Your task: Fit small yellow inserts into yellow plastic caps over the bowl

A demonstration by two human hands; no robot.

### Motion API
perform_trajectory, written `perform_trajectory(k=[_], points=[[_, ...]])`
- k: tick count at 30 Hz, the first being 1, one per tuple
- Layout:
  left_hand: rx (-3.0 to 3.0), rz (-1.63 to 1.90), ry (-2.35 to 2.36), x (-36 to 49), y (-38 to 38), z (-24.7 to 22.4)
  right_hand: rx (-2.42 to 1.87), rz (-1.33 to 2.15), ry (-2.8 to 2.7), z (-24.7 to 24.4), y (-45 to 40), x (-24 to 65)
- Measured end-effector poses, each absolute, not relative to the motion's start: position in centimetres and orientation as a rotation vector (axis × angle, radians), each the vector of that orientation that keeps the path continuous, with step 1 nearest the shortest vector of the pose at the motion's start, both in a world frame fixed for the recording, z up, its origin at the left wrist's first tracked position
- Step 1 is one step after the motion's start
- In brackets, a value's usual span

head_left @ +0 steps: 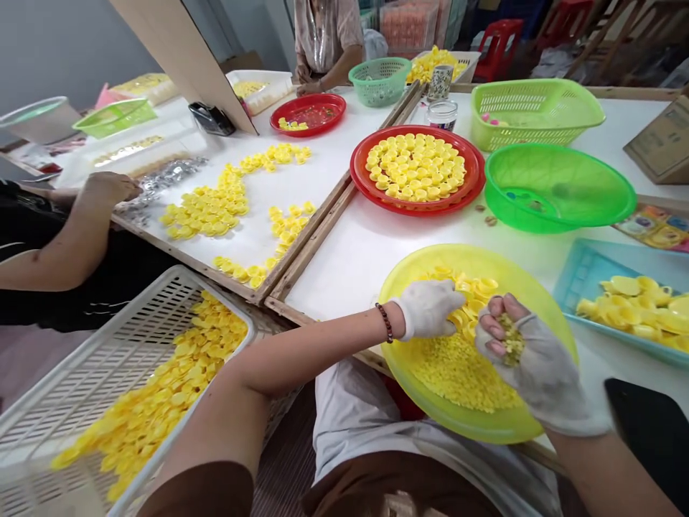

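A large yellow basin (543,424) stands at the table's front edge, holding small yellow plastic cups (484,287) and a heap of yellow granules (463,373). My left hand (430,309), in a white glove, reaches over the basin with its fingers closed on a small yellow plastic cup, which they partly hide. On the right, my right hand (538,366) wears a glove with bare fingertips. Its palm is turned up and its fingers curl around a handful of yellow granules (511,339) above the heap.
Beyond the basin are a red plate (358,190) of filled yellow cups, a green bowl (592,201) and a green basket (538,108). A blue tray (575,280) and a dark phone (646,424) lie right. A white crate (161,294) stands left. A co-worker's arm (75,251) reaches over the neighbouring table.
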State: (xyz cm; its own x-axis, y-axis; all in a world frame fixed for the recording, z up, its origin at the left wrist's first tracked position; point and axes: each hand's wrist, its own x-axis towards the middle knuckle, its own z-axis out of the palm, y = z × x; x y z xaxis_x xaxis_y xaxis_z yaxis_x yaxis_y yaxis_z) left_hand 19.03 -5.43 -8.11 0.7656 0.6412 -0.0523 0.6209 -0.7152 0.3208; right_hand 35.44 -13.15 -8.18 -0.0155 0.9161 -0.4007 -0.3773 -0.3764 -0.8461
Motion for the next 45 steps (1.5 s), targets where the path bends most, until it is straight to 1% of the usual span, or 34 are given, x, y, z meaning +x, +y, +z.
perform_trajectory(k=[3, 8, 14, 17, 23, 30, 33, 36, 38, 39, 41, 43, 45], points=[[2.375, 0.157, 0.994, 18.7, -5.4, -8.2, -1.176, 1.587, -0.588, -7.8, -13.0, 35.3], [1.371, 0.263, 0.969, 18.4, -6.1, -7.6, -1.007, 1.567, -0.482, -7.6, -12.5, 35.0], [1.0, 0.177, 0.891, 18.2, -6.7, -7.9, -0.958, 1.41, -0.549, -7.8, -11.7, 34.3], [0.942, 0.134, 0.871, 18.4, -7.1, -8.2, -0.957, 1.305, -0.666, -8.0, -11.8, 33.8], [0.934, 0.16, 0.862, 18.5, -7.5, -8.2, -0.939, 1.164, -0.876, -8.4, -12.1, 33.2], [1.03, 0.18, 0.993, 17.7, -7.3, -7.7, -1.073, 1.242, -0.837, -8.3, -12.6, 34.5], [1.15, 0.301, 1.023, 16.6, -7.2, -7.5, -1.231, 1.239, -1.179, -8.0, -13.6, 35.9], [1.218, 0.374, 1.001, 15.8, -7.5, -7.5, -1.325, 1.036, -1.654, -7.6, -14.4, 36.7], [1.227, 0.404, 0.982, 15.7, -7.9, -7.6, -1.434, 0.865, -1.745, -7.3, -14.6, 36.7], [1.236, 0.417, 0.967, 15.8, -8.1, -7.7, -1.489, 0.842, -1.732, -7.2, -14.6, 36.6], [1.278, 0.441, 0.938, 16.1, -8.7, -7.8, -1.525, 0.947, -1.694, -7.0, -14.5, 36.3], [1.309, 0.468, 0.925, 16.2, -9.0, -8.1, -1.453, 1.166, -1.685, -6.9, -14.2, 36.3], [1.274, 0.485, 0.911, 16.2, -9.2, -8.3, -1.377, 1.31, -1.67, -6.8, -14.1, 36.5]])
